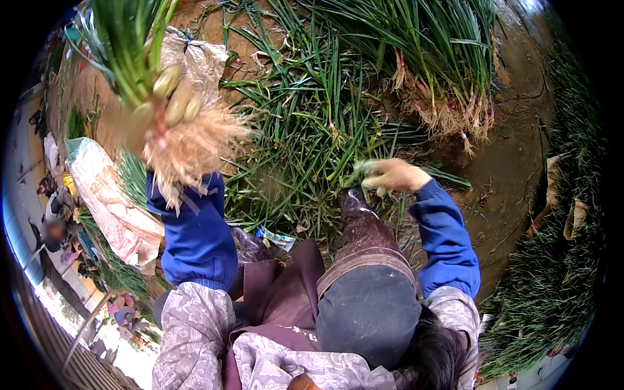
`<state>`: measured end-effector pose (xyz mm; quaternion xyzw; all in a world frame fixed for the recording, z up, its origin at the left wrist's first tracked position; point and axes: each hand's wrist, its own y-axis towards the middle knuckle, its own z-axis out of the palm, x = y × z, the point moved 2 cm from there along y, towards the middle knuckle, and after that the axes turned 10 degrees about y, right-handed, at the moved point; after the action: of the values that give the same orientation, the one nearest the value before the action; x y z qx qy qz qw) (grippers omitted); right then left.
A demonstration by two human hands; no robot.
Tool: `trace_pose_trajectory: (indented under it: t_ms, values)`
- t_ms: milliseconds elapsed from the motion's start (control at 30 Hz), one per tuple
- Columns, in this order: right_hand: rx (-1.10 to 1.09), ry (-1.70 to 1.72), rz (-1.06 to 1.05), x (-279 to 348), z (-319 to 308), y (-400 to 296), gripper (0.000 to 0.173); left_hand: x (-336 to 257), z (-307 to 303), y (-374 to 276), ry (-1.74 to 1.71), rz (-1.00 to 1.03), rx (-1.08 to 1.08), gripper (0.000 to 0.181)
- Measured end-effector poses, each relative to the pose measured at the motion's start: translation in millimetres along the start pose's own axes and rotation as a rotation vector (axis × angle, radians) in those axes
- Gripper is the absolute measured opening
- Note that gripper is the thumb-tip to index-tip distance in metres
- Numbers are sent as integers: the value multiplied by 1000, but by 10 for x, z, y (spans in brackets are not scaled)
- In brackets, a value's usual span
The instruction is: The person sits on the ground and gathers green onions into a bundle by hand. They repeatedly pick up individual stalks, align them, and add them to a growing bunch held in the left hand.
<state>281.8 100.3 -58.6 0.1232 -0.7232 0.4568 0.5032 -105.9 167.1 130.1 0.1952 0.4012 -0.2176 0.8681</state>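
Note:
My left hand [175, 97], in a yellowish glove, is raised at the upper left. It grips a bunch of spring onions [129, 53] just above the roots. Their pale, stringy roots [195, 141] hang toward me, and the green tops run past the upper picture edge. My right hand [395, 175] is over the toe of my dark boot [355, 197], close to loose green leaves [312, 170]. Its fingers are bent and blurred, with green at their tips, so whether they pinch a leaf is unclear.
A large pile of rooted spring onions [438, 73] lies at the upper right on wet brown ground [507, 161]. Woven sacks [114, 200] rest at left, with another person [56, 229] beyond. More green plants [551, 273] line the right side. A torn wrapper [277, 238] lies near my feet.

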Motion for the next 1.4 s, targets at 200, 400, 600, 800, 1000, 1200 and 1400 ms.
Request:
trace_pose_trajectory:
  t_ms: [200,400,600,800,1000,1200,1400]
  values:
    - [-896,-456,280,441,-942,894,43,975,-138,-34,-127,-265,-790,30]
    - [-1131,-571,-145,256,-1295,1086,35,2070,-185,-510,-605,-419,-680,28]
    - [-716,68,36,401,-426,486,24,2066,409,-208,-627,-283,-564,27]
    - [-560,295,-170,842,114,-38,19,2061,668,-304,-621,-299,-622,27]
    - [-1,802,-144,486,518,-70,33,2111,860,-339,-481,-371,-583,23]
    - [-163,635,104,664,251,199,76,2285,797,-629,-259,-639,-864,29]
    - [-241,1072,30,798,557,393,25,2187,821,-567,123,-669,-857,20]
